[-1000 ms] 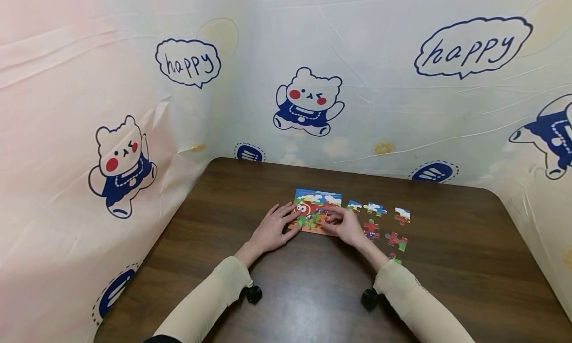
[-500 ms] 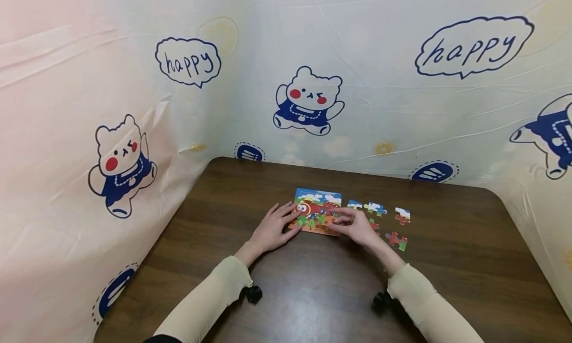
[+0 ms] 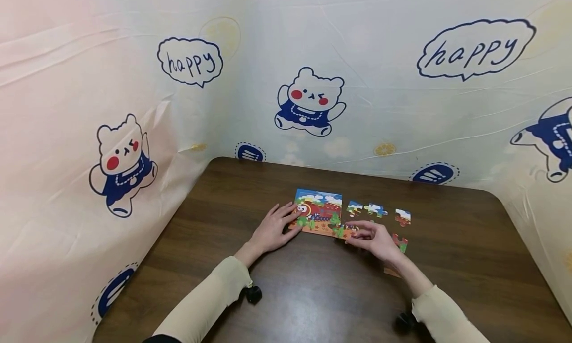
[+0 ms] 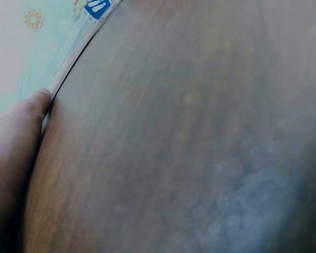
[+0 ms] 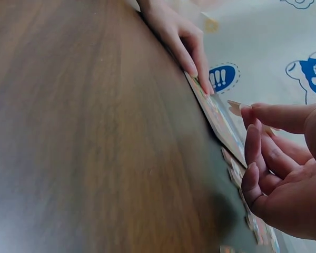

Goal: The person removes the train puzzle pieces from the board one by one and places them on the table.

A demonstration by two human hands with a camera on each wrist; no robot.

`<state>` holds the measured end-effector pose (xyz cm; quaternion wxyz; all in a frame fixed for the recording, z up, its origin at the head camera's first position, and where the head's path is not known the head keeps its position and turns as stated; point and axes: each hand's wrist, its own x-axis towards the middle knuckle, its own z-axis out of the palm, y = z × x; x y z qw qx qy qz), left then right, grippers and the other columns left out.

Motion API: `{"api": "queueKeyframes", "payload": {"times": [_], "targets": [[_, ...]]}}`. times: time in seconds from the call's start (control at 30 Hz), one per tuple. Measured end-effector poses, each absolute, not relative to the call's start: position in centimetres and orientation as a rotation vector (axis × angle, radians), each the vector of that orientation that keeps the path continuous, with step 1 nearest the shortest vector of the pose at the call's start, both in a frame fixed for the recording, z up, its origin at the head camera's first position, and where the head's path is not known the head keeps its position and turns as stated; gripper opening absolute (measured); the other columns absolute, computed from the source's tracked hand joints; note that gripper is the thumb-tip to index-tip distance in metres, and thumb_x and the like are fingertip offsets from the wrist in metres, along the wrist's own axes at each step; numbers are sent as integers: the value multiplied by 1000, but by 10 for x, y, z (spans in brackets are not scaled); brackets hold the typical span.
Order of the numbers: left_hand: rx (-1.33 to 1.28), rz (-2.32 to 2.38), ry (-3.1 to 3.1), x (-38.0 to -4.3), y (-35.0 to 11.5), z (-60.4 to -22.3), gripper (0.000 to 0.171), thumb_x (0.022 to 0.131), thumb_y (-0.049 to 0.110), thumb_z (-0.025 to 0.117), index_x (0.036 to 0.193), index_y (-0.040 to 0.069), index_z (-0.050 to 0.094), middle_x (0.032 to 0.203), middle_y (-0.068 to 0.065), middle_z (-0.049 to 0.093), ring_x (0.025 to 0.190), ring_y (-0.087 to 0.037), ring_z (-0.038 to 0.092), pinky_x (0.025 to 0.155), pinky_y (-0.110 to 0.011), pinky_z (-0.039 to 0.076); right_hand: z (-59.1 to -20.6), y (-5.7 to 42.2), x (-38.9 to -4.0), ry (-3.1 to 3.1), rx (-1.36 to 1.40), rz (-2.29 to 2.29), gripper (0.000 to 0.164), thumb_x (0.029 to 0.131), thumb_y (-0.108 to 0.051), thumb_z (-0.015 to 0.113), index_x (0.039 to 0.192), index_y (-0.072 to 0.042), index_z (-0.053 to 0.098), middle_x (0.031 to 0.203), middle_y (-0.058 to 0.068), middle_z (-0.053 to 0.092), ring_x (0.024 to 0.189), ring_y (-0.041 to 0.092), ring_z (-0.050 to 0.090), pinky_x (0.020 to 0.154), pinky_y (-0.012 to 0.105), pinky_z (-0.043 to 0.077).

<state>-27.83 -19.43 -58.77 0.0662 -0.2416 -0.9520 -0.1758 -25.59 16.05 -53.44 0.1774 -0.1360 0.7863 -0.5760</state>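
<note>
A colourful jigsaw picture (image 3: 318,199) of a red train under a blue sky lies on the brown table. My left hand (image 3: 271,230) rests at its left edge, fingers extended onto the picture. Between thumb and fingertips, my right hand (image 3: 375,240) pinches a jigsaw piece (image 3: 341,230) with green and orange on it. That piece overlaps the picture's lower right corner in the head view. Seen from the right wrist, the same piece (image 5: 235,107) appears edge-on and above the table. Only part of the left hand (image 4: 16,142) shows in the left wrist view.
Loose jigsaw pieces lie right of the picture: two near its upper right (image 3: 355,208), another farther right (image 3: 402,217), and a red-and-green one (image 3: 400,241) partly behind the right hand. An orange piece (image 3: 392,272) shows below the right wrist. A printed curtain (image 3: 371,109) stands behind the table.
My right hand has moved right and towards me, off the picture, with the jigsaw piece in its fingertips. More of the train shows now. My left hand has stayed in place.
</note>
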Motion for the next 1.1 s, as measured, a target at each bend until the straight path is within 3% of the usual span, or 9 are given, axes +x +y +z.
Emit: {"api": "queueKeyframes", "payload": {"times": [0.23,0.63,0.9,1.1], "targets": [[-727,-555,-2876,-278,-193,-586,60,107,50,68,158,19,62,171,-7,52,163,-28,45,136,-62,30,-532,185,-245,2209,-421,-1639,53,101,-7,78,148,10,61,94,7,82,83,1,71,69,21,51],[-718,-536,-2877,-279,-193,-586,60,107,51,68,158,20,62,171,-7,53,163,-28,46,136,-62,31,-534,216,-232,2232,-508,-1531,53,102,-8,78,147,14,59,99,18,84,87,-1,73,73,19,52],[-708,-528,-2888,-279,-193,-586,60,108,52,66,159,20,61,171,-6,52,163,-28,45,136,-61,30,-532,221,-226,2273,-472,-1490,52,99,-7,81,143,14,63,93,17,82,75,1,67,56,22,42],[-707,-559,-2899,-277,-193,-586,60,108,52,66,159,21,61,171,-7,52,164,-28,44,137,-61,29,-534,224,-222,2290,-456,-1481,53,98,-5,82,144,14,63,91,19,82,67,1,59,53,24,37]]}}
